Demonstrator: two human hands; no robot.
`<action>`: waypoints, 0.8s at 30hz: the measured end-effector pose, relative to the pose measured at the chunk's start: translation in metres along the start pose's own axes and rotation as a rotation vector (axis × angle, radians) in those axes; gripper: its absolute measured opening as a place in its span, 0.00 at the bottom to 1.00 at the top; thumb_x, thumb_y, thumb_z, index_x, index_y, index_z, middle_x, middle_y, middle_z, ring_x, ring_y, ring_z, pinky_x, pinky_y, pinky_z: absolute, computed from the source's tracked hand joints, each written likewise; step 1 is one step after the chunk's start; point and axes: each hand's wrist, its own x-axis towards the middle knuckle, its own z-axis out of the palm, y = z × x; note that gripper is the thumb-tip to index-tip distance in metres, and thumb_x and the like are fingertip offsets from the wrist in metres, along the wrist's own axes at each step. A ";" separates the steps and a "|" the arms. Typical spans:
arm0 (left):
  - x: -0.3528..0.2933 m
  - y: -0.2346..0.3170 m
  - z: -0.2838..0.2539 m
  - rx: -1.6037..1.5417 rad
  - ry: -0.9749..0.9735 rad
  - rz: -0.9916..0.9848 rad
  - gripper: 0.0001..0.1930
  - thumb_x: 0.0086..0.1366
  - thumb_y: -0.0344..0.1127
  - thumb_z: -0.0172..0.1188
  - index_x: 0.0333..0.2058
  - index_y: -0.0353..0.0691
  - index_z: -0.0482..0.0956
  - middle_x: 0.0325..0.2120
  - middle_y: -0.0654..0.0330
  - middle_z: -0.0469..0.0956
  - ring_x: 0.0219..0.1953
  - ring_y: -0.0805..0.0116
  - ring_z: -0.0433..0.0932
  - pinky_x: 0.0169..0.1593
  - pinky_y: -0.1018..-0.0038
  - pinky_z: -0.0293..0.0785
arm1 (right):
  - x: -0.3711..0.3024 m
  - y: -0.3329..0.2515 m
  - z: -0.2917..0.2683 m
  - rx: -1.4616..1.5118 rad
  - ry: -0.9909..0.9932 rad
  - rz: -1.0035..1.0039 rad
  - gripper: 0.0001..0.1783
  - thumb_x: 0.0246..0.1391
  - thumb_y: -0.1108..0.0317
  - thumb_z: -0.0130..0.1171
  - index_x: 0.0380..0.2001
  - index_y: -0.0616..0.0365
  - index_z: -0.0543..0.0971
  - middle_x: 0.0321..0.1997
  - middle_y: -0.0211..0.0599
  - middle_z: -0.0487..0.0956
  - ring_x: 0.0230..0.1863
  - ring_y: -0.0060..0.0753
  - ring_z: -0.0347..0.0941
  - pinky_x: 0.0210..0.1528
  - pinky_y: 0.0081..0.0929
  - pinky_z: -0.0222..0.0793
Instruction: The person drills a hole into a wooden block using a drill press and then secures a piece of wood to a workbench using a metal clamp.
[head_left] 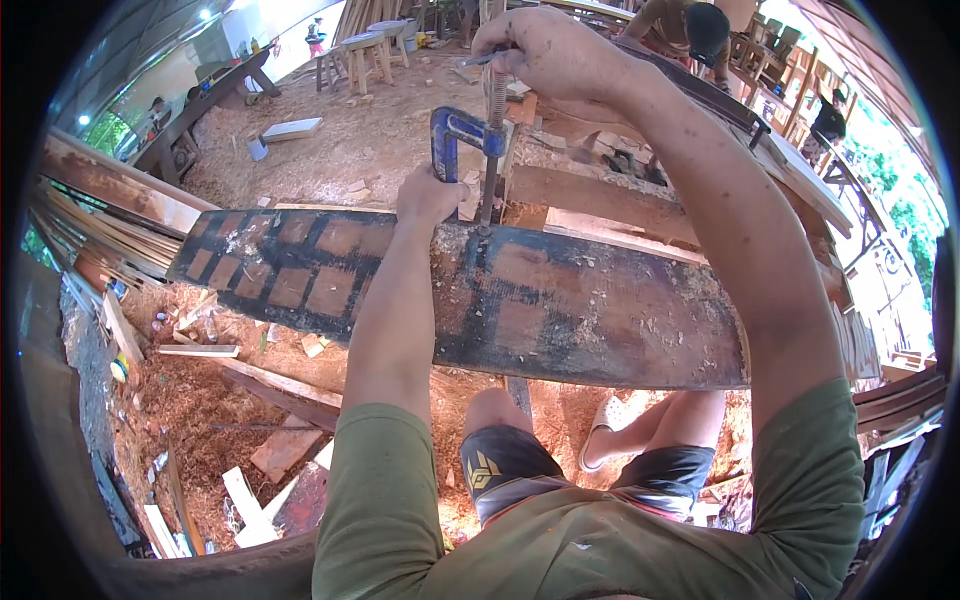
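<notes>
My left hand (428, 197) covers the lower part of the blue clamp (455, 135), and my right hand (545, 55) hides the screw's handle, so I cannot tell how it sits. My left arm hides a strip of the board (560, 300). The clamp's foot under the board is out of sight. A person (690, 30) behind is cut off by the top edge.

olive-green short-sleeved shirt (560, 540) | dark shorts (510, 470), yellow emblem | pale sandal (600, 430)
</notes>
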 end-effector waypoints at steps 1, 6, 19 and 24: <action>0.000 0.001 0.000 0.006 0.010 -0.009 0.25 0.42 0.43 0.69 0.41 0.41 0.84 0.43 0.48 0.83 0.49 0.50 0.81 0.54 0.61 0.75 | 0.000 0.001 0.000 0.040 -0.031 0.018 0.17 0.46 0.73 0.58 0.42 0.62 0.82 0.42 0.54 0.82 0.47 0.52 0.79 0.52 0.40 0.74; 0.002 -0.003 0.001 -0.025 -0.022 -0.002 0.24 0.42 0.43 0.68 0.40 0.40 0.84 0.41 0.47 0.83 0.48 0.49 0.81 0.55 0.61 0.74 | -0.006 -0.004 0.004 0.005 -0.011 -0.098 0.12 0.57 0.72 0.56 0.43 0.62 0.82 0.42 0.47 0.80 0.47 0.47 0.77 0.52 0.37 0.73; -0.005 0.009 -0.006 -0.054 -0.044 -0.004 0.23 0.43 0.43 0.68 0.40 0.42 0.83 0.41 0.48 0.84 0.48 0.49 0.81 0.53 0.61 0.75 | -0.015 0.002 0.002 0.069 0.006 -0.198 0.11 0.60 0.78 0.55 0.44 0.61 0.82 0.41 0.37 0.77 0.45 0.39 0.76 0.52 0.34 0.72; 0.002 -0.005 0.000 -0.042 -0.003 0.005 0.24 0.42 0.44 0.68 0.41 0.41 0.83 0.41 0.47 0.84 0.48 0.49 0.81 0.53 0.61 0.74 | -0.016 -0.005 0.004 0.076 -0.006 -0.117 0.11 0.62 0.71 0.56 0.46 0.59 0.82 0.42 0.37 0.78 0.46 0.40 0.76 0.53 0.35 0.71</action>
